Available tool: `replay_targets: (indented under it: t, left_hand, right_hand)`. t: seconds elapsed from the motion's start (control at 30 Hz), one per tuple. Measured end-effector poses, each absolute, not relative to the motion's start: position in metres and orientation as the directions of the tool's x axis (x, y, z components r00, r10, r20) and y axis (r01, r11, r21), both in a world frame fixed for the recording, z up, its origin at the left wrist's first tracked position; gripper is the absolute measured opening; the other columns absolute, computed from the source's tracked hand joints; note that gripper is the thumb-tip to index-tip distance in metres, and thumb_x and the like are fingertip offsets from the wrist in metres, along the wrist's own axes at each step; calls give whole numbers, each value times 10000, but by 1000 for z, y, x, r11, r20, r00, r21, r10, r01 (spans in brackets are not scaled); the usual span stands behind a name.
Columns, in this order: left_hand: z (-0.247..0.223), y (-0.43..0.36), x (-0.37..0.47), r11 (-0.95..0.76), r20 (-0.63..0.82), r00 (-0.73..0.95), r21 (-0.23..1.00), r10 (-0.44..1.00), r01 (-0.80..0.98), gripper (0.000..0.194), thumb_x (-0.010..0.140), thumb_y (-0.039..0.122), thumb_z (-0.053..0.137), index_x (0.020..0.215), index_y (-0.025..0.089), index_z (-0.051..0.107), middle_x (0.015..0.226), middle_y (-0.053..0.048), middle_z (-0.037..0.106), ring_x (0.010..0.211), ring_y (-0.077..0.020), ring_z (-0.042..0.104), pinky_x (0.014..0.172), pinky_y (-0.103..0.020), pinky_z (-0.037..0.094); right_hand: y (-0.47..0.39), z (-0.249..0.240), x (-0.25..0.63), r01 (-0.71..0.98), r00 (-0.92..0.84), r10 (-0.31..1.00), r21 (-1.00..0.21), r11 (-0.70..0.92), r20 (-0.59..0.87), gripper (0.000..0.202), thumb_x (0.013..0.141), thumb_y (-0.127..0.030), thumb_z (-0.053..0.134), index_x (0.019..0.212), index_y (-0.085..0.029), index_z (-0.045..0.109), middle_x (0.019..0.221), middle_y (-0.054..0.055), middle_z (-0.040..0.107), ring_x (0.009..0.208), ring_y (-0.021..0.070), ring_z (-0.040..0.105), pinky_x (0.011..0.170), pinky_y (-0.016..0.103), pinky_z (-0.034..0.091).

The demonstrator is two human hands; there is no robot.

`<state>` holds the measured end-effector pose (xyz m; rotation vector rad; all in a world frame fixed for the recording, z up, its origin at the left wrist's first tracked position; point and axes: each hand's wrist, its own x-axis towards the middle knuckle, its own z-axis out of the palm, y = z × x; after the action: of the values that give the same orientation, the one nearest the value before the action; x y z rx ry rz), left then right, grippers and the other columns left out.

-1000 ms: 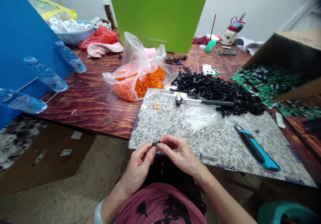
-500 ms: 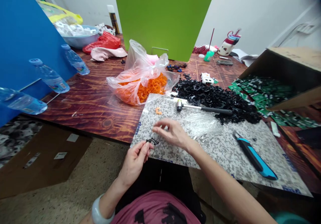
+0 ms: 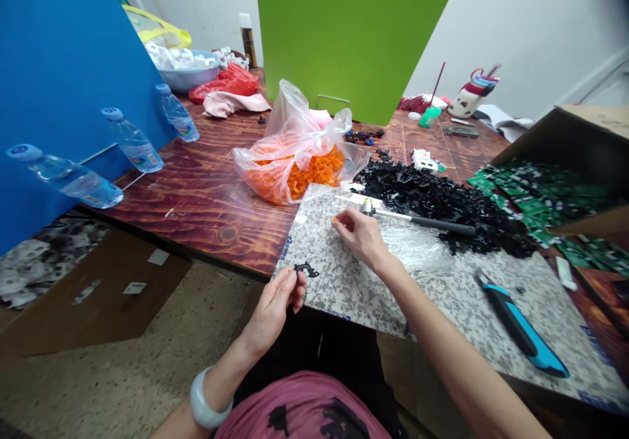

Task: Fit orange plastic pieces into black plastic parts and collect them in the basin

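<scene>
Between the thumb and fingers of my left hand (image 3: 281,295) is a small curved black plastic part (image 3: 307,269), over the near left edge of the speckled board (image 3: 324,288). My right hand (image 3: 358,230) is closed in a pinch on a small orange piece (image 3: 335,219), most of which the fingers hide. Just beyond that hand lies a hammer (image 3: 417,220) with a black handle. A clear plastic bag of orange parts (image 3: 314,171) stands behind the board, and a heap of black parts (image 3: 442,196) spreads to its right.
A blue and black cutter (image 3: 523,327) lies on the board's right side. An open cardboard box (image 3: 584,131) spills green circuit boards (image 3: 535,203) at the right. Water bottles (image 3: 132,141) lean by the blue panel (image 3: 63,52). Clear plastic film (image 3: 413,246) covers the board's middle.
My right hand has moved forward to the orange piece and closed on it. My left hand has turned slightly, still with the black part. The whole view has shifted, so the scene sits further right.
</scene>
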<state>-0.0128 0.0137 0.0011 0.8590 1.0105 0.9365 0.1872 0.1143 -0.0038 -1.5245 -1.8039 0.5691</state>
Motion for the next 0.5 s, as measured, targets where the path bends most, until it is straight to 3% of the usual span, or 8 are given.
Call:
replay_targets:
  t: [0.13, 0.27, 0.37, 0.5]
  left_hand:
    - [-2, 16, -10, 315, -267, 247, 932, 931, -180, 308, 843, 457, 551, 783, 156, 572, 649, 31, 476, 551, -90, 436, 525, -206, 368]
    - [-3, 17, -5, 272, -230, 266, 953, 936, -134, 312, 861, 453, 534, 800, 153, 590, 655, 25, 495, 558, -94, 448, 528, -204, 373]
    - [-4, 15, 0, 246, -207, 276, 963, 939, -112, 318, 884, 459, 500, 830, 161, 597, 684, 18, 523, 596, -104, 482, 562, -209, 395]
    - [-5, 9, 8, 194, -165, 264, 977, 950, -89, 334, 910, 465, 450, 779, 177, 558, 681, 15, 533, 612, -119, 481, 590, -225, 407]
  right_hand:
    - [75, 11, 197, 568, -48, 981, -803, 180, 186, 150, 801, -306, 599, 861, -168, 595, 747, 30, 634, 618, 137, 565, 591, 256, 445]
    - [33, 25, 194, 298, -16, 999, -954, 41, 38, 214, 798, -371, 637, 883, -175, 625, 778, 33, 641, 650, 138, 570, 590, 255, 451]
    - [9, 33, 184, 153, -44, 998, -988, -26, -33, 214, 812, -377, 635, 920, -194, 641, 818, 32, 652, 682, 138, 585, 597, 249, 460]
    - [-5, 33, 169, 146, -83, 996, -989, 30, 17, 159, 850, -336, 598, 936, -210, 644, 876, 43, 640, 712, 142, 596, 614, 257, 487]
